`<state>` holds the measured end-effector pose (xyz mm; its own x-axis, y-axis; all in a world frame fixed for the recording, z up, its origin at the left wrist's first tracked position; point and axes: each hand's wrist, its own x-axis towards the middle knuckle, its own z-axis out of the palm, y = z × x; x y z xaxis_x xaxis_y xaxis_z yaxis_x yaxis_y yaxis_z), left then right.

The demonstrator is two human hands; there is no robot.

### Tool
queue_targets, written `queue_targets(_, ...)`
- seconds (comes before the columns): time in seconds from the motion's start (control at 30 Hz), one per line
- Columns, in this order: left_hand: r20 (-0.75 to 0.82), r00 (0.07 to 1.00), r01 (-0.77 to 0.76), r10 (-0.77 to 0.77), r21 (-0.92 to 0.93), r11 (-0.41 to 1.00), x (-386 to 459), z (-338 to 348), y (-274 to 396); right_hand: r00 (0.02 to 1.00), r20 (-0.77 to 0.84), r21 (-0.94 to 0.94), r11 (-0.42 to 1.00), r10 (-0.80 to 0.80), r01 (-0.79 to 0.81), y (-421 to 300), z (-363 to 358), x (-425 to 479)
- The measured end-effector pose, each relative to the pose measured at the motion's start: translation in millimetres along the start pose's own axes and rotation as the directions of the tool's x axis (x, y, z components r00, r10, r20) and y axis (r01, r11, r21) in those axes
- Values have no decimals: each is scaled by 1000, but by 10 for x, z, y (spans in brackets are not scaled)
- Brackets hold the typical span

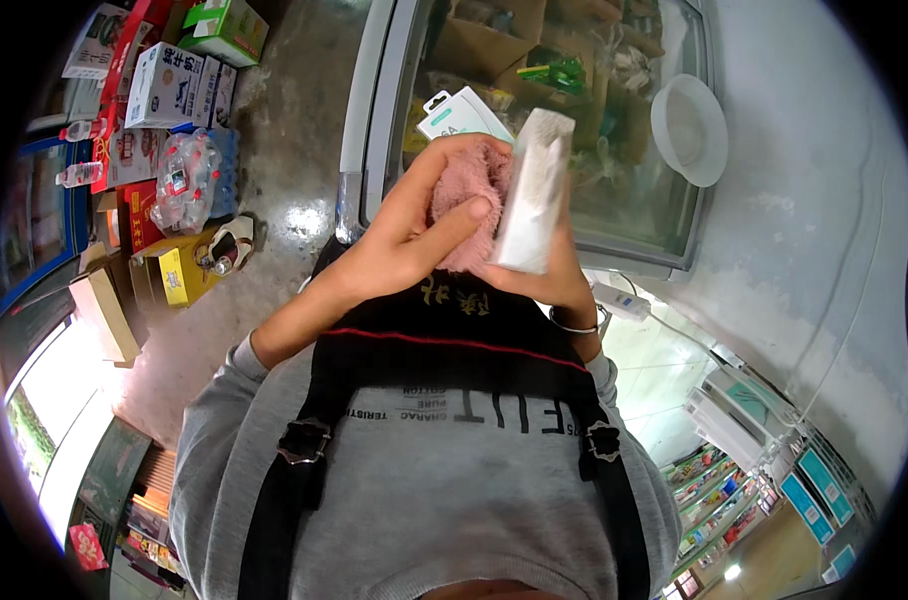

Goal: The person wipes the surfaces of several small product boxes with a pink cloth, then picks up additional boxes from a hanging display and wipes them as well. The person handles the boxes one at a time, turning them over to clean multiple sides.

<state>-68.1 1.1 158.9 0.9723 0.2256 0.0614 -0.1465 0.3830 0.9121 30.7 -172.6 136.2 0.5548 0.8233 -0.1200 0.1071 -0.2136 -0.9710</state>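
Bunched in my left hand [412, 232] is a fluffy pink cloth [465, 202], its thumb lying across the folds. My right hand [555, 274] grips a narrow white box [532, 199] from behind and below, so most of those fingers are hidden. The cloth presses against the box's left side. Just beyond my hands, a white and green retail package [465, 116] with a hanging slot lies on the glass top of a chest freezer [596, 217]. A black apron [454, 356] covers my front.
A round white plastic tub [690, 131] stands at the freezer's right side, by the wall [806, 187]. Milk cartons [165, 86], wrapped bottles [187, 180] and a yellow box [176, 274] line the floor at left. A cable with a power strip [622, 300] runs at right.
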Motion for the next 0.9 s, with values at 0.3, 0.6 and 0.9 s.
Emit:
queue_targets(0.3,76,994,-45,74,-334,941,126,-50,100,983,63,310,933,174,-185,-68,101,16)
queue_targets(0.6,-34,998,53,-54,-33,998,24,-293,-22,979,98,159,968,179,-193,83,292,250)
queue_targets(0.9,-321,878,77,-356,-639,766,-389,-1145,-52,999,41,111,994,14,-18,643,425,501)
